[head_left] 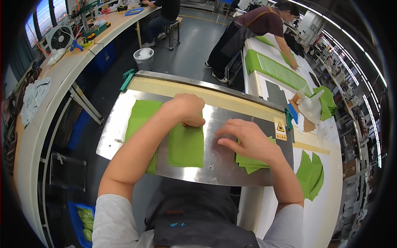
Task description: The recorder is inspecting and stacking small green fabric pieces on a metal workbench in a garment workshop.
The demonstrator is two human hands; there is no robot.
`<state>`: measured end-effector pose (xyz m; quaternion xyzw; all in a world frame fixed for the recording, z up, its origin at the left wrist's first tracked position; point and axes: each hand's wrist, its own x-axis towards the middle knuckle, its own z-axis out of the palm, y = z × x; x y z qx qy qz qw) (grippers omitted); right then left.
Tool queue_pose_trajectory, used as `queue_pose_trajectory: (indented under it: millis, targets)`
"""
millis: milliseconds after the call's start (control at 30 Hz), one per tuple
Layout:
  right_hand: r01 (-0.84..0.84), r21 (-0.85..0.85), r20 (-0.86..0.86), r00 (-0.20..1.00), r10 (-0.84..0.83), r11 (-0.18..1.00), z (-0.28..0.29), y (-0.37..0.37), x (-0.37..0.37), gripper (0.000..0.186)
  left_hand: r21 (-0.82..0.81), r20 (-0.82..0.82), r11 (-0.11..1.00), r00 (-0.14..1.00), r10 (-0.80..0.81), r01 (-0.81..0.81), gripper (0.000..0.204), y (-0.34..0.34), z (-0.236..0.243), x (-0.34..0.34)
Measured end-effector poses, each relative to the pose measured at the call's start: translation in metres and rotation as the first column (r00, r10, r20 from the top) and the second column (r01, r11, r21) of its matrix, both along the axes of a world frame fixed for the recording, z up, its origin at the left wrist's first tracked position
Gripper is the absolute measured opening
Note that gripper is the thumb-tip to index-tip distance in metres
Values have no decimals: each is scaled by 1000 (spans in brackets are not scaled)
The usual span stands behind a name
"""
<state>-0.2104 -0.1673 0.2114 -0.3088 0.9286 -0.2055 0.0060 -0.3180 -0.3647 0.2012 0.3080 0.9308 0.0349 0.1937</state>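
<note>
On the shiny metal worktop (pixel 188 173), the left hand (pixel 189 109) curls over the far end of a green fabric rectangle (pixel 186 146), apparently steadying it; whether its fingers pinch is hidden. The right hand (pixel 250 142), fingers apart, hangs near layered green fabric pieces (pixel 253 163) toward the near right corner.

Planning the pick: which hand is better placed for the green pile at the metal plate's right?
Probably the right hand: open near the green pile, while the left hand is at the middle green piece.

Two bare hands (pixel 189 109), three green fabric piles (pixel 186 146) on one metal plate (pixel 219 159)
Alongside: two green clamps (pixel 127 80), one warning sign (pixel 280 129), one fan (pixel 60 37).
</note>
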Motion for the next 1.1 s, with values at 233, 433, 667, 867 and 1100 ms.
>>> queue_pose_trajectory:
  millis: [233,433,667,867,1100]
  targets:
    - [-141,-188,-182,977,106,972,-48,-25,-12,27,369,554,920,826,-105,-130,31,-39,-2,-27]
    - [-93,-210,-249,968,38,973,-60,-34,-15,43,388,683,889,723,-102,-241,26,-61,4,-42]
    - [-146,66,-230,960,157,987,-67,-35,-14,57,977,134,-105,915,-379,-187,27,-93,2,-46]
    - [-99,140,-313,940,139,985,-66,-38,-1,55,978,204,78,968,-145,-194,34,-38,28,-22]
    - [283,70,55,956,-287,957,23,32,-5,29,591,-129,798,990,-48,116,28,33,-29,0]
